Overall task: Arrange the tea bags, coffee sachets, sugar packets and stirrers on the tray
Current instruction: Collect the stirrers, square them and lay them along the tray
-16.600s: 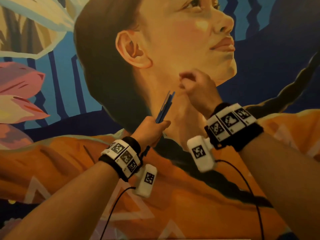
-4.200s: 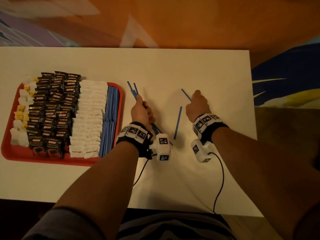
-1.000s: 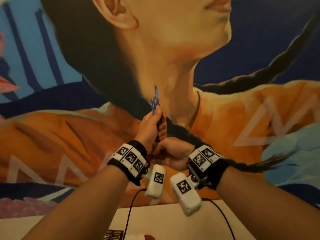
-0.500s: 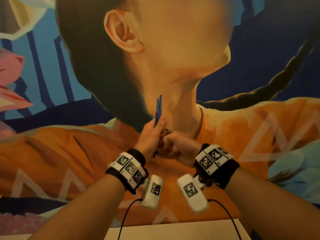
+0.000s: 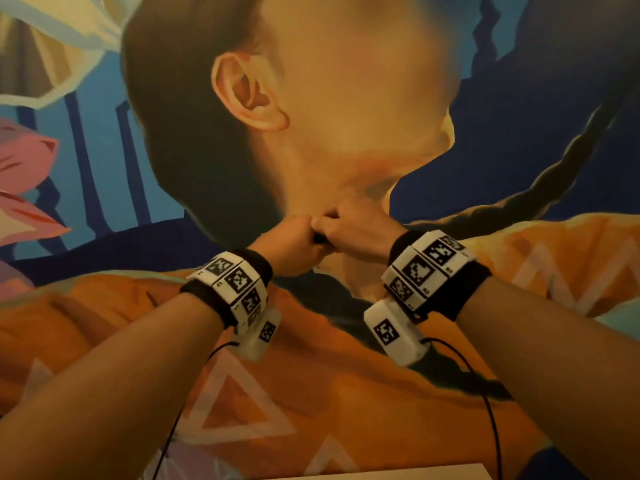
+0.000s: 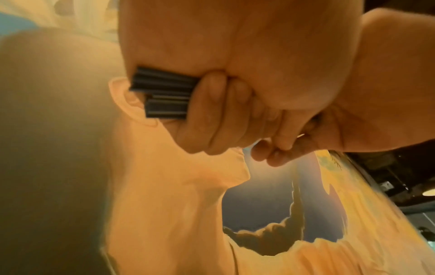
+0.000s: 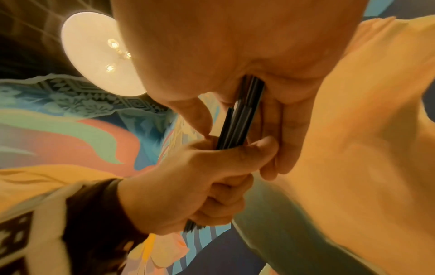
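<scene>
The bundle of dark blue stirrers [image 7: 242, 115] is held upright in the air in front of a wall mural. My left hand [image 5: 294, 244] grips the bundle's lower part in a fist, and the lower ends [image 7: 190, 226] stick out beneath it. My right hand [image 5: 353, 226] closes over the upper part, with thumb and fingers either side of the sticks. In the left wrist view the stirrer ends [image 6: 164, 91] show beside my curled left fingers [image 6: 212, 115]. In the head view only a dark sliver of stirrers [image 5: 318, 239] shows between the two fists. The tray, tea bags, sachets and sugar packets are out of view.
A large painted mural [image 5: 346, 98] fills the wall ahead. A strip of the white table's far edge [image 5: 398, 474] shows at the bottom of the head view. A round ceiling lamp [image 7: 98, 54] hangs overhead.
Half a second ago the stirrer tips stood clear above my left fist with my right hand beside it. My right hand has since risen and closed over those tips, hiding them.
</scene>
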